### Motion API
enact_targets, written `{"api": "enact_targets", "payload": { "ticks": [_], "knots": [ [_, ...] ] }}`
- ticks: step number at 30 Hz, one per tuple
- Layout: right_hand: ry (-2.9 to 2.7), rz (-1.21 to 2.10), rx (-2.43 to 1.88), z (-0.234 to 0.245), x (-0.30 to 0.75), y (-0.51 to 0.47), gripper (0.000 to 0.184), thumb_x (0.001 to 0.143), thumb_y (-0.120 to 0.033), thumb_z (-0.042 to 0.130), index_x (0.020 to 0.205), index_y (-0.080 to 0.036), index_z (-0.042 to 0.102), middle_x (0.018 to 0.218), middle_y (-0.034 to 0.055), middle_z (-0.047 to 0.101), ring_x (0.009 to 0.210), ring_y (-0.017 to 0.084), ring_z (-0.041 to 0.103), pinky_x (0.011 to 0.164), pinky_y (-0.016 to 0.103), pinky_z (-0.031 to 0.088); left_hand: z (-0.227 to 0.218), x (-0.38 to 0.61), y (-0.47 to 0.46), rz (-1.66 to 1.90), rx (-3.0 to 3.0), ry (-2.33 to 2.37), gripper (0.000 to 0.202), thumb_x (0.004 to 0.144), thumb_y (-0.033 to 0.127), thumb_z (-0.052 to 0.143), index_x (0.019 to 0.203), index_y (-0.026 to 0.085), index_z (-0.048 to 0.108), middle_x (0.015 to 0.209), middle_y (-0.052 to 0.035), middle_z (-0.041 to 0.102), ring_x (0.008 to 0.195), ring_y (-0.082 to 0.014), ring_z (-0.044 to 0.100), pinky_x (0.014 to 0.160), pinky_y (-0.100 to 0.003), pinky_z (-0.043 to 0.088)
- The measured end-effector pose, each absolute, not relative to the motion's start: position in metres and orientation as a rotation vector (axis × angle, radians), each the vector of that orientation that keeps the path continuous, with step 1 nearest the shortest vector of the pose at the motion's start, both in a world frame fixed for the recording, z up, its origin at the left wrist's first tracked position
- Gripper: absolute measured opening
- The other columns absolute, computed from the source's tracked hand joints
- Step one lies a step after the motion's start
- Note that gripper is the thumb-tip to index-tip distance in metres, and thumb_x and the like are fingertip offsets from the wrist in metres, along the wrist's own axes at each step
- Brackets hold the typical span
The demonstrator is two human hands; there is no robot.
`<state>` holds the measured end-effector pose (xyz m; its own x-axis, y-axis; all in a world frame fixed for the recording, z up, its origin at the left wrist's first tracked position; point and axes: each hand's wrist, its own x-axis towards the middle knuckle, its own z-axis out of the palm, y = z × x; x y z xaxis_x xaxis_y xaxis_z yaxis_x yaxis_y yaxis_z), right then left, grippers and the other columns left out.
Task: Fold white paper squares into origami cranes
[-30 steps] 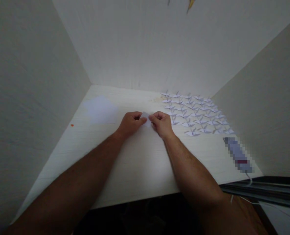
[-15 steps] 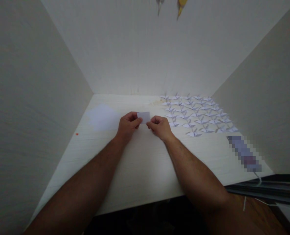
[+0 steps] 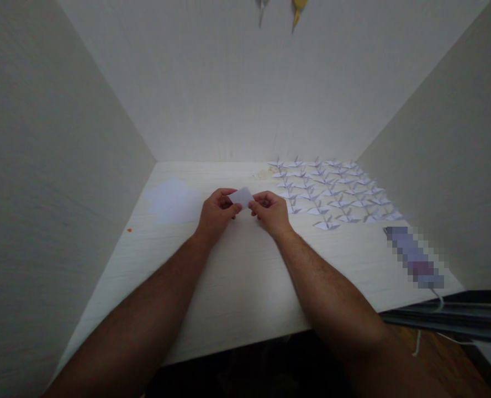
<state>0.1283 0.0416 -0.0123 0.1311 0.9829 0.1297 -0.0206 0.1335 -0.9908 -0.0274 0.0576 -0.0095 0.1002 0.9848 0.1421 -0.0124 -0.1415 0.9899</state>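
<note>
A small white piece of paper [image 3: 242, 197] is held up between my two hands, tilted so that one corner points upward. My left hand [image 3: 219, 209] pinches its left side between thumb and fingers. On the other side, the thumb and fingers of my right hand [image 3: 269, 209] are closed on the right corner. Both hands are just above the white table [image 3: 245, 276]. Rows of folded white paper cranes [image 3: 328, 190] stand to the right, the closest ones beside my right hand. Sheets of white paper [image 3: 173, 200] lie left of my left hand.
Pale walls [image 3: 228, 83] enclose the table at the back and sides. A blurred-out flat object [image 3: 413, 257] with a white cable [image 3: 439, 298] lies near the right front edge. A tiny orange bit [image 3: 129, 230] is at the left. Two pointed things hang at the top, one yellow [image 3: 298, 14].
The paper has turned from lying level to a slanted position with a corner up. My right hand has moved slightly closer and now grips its right corner. The view has shifted a little.
</note>
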Motion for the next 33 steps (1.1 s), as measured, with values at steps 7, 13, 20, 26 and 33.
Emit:
{"api": "enact_targets", "payload": {
  "ticks": [7, 13, 20, 26, 33],
  "knots": [
    [-1.169, 0.991, -1.148, -0.0125, 0.1279, 0.0406, 0.020, 0.069, -0.032, 0.072, 0.080, -0.018, 0.064, 0.061, -0.0031, 0.063, 0.050, 0.009, 0.055, 0.048, 0.021, 0.043, -0.0095, -0.0269, 0.0570, 1.237, 1.355, 1.041, 0.038, 0.063, 0.026, 0.075, 0.096, 0.016, 0.061, 0.071, 0.0017, 0.062, 0.057, -0.0103, 0.055, 0.052, -0.023, 0.046],
    [-1.191, 0.974, -1.167, -0.0151, 0.1278, 0.0418, 0.019, 0.069, -0.033, 0.071, 0.078, -0.018, 0.064, 0.060, -0.0032, 0.062, 0.051, 0.009, 0.055, 0.049, 0.021, 0.043, -0.0091, -0.0274, 0.0569, 1.232, 1.351, 1.044, 0.035, 0.063, 0.026, 0.075, 0.093, 0.016, 0.062, 0.072, 0.0008, 0.062, 0.060, -0.0108, 0.056, 0.054, -0.023, 0.046],
    [-1.205, 0.960, -1.196, -0.0138, 0.1276, 0.0415, 0.019, 0.068, -0.034, 0.070, 0.077, -0.018, 0.063, 0.057, -0.0035, 0.061, 0.050, 0.010, 0.055, 0.049, 0.022, 0.043, -0.0110, -0.0273, 0.0583, 1.257, 1.352, 1.020, 0.027, 0.064, 0.023, 0.075, 0.086, 0.015, 0.062, 0.070, 0.0009, 0.063, 0.059, -0.0099, 0.055, 0.053, -0.022, 0.045],
    [-1.196, 0.971, -1.182, -0.0110, 0.1278, 0.0400, 0.017, 0.068, -0.032, 0.070, 0.075, -0.018, 0.063, 0.053, -0.0034, 0.060, 0.048, 0.010, 0.054, 0.048, 0.023, 0.042, -0.0133, -0.0278, 0.0597, 1.255, 1.355, 0.998, 0.027, 0.063, 0.023, 0.075, 0.087, 0.015, 0.063, 0.072, 0.0003, 0.065, 0.060, -0.0101, 0.055, 0.054, -0.023, 0.046],
    [-1.209, 0.965, -1.205, -0.0100, 0.1277, 0.0397, 0.019, 0.068, -0.034, 0.070, 0.075, -0.018, 0.062, 0.053, -0.0038, 0.059, 0.047, 0.009, 0.052, 0.047, 0.022, 0.042, -0.0104, -0.0276, 0.0583, 1.243, 1.348, 1.033, 0.027, 0.063, 0.026, 0.075, 0.084, 0.015, 0.062, 0.067, 0.0020, 0.062, 0.056, -0.0095, 0.054, 0.052, -0.022, 0.045]
  ]
}}
